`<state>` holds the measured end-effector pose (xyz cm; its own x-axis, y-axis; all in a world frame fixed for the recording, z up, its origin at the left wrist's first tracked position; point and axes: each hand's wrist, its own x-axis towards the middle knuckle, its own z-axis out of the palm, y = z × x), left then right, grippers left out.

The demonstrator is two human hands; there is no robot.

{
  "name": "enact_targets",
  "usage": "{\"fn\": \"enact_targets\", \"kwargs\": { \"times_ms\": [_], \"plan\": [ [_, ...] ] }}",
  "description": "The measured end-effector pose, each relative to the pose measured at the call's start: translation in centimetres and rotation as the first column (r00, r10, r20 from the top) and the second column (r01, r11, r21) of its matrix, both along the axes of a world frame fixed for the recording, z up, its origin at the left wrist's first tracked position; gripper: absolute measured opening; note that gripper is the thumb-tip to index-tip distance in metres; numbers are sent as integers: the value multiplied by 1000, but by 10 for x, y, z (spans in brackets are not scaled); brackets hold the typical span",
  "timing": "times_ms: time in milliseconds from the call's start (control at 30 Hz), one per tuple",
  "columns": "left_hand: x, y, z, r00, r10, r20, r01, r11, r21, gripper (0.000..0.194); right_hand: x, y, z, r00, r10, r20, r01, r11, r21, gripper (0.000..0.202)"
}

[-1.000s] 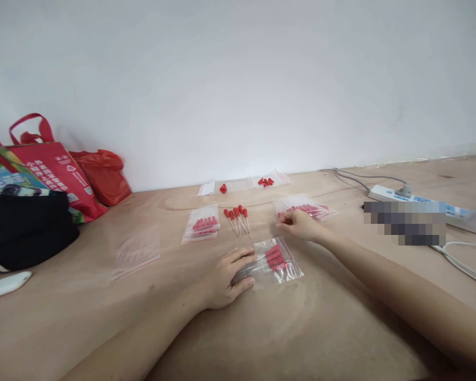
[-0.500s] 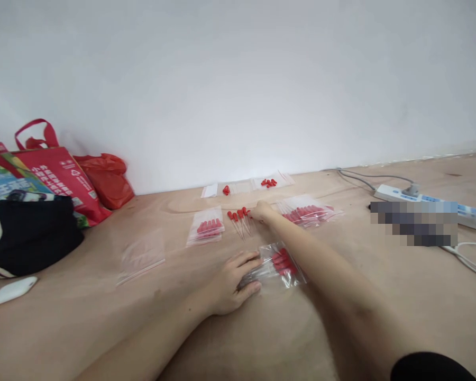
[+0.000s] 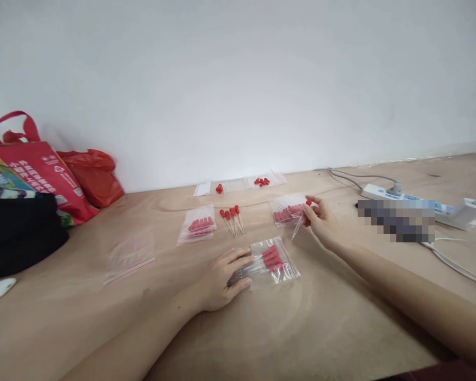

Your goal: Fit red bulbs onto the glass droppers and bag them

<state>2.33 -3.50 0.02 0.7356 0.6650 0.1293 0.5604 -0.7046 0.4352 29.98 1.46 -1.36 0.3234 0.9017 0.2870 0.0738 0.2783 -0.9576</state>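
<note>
My left hand (image 3: 224, 278) holds the left end of a clear zip bag of droppers (image 3: 277, 264) flat on the table, thumb and fingers around it. The red bulbs in that bag point right. Between the fingers of my right hand (image 3: 321, 219) is a glass dropper (image 3: 297, 227), its red bulb up and its thin tip slanting down to the left. Several loose droppers (image 3: 232, 219) lie fanned out ahead of my left hand. To their left rests a packed bag of droppers (image 3: 198, 225); another stack of packed bags (image 3: 285, 209) lies just beyond my right hand.
Along the wall are glass tubes (image 3: 234, 186) and loose red bulbs (image 3: 262, 181) on a bag. A flat clear bag (image 3: 130, 256) lies at left. Shopping bags (image 3: 43, 174) and a black cloth bag (image 3: 19, 233) stand far left; a power strip (image 3: 412, 198) with cables lies right.
My right hand has moved right from the loose droppers and now carries one dropper upright at a slant. My left hand keeps its place on the bag. The view has shifted slightly right.
</note>
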Motion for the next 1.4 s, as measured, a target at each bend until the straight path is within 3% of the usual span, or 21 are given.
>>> {"fn": "enact_targets", "kwargs": {
  "times_ms": [167, 367, 500, 600, 733, 900, 1067, 1200, 1400],
  "plan": [
    [0, -1, 1, 1000, 12, -26, -13, 1000, -7, 40, -1, -12, -20, 990, -28, -141, 19, 997, -69, 44],
    [1, -1, 2, 999, 11, -36, -12, 1000, -15, 40, -20, -19, -17, 962, 9, -273, -35, 995, -90, 43],
    [1, 0, 1, 999, 20, -51, -21, 1000, -13, 40, -29, -27, -15, 939, 109, -325, -151, 982, -109, 43],
    [1, 0, 1, 999, 17, -48, -17, 1000, -12, 41, -29, -31, -16, 939, 174, -297, -215, 971, -109, 41],
    [1, -1, 1, 999, 26, -35, -27, 999, -25, 42, -25, -32, -17, 950, 141, -277, -178, 977, -114, 42],
    [1, -1, 2, 1000, 12, 8, -12, 999, -43, 29, -30, -36, -14, 962, 145, -231, -181, 973, -144, 42],
    [1, 0, 2, 1000, 1, 29, 0, 999, -43, 26, -31, -36, -15, 969, 246, -17, -244, 947, -208, 35],
    [1, 0, 2, 1000, -1, 27, 2, 999, -34, 34, -28, -36, -20, 925, 356, 133, -323, 921, -219, 31],
    [1, 0, 2, 1000, 6, 28, -6, 1000, -30, 41, -30, -33, -18, 850, 503, 158, -469, 858, -209, 26]
  ]
}}
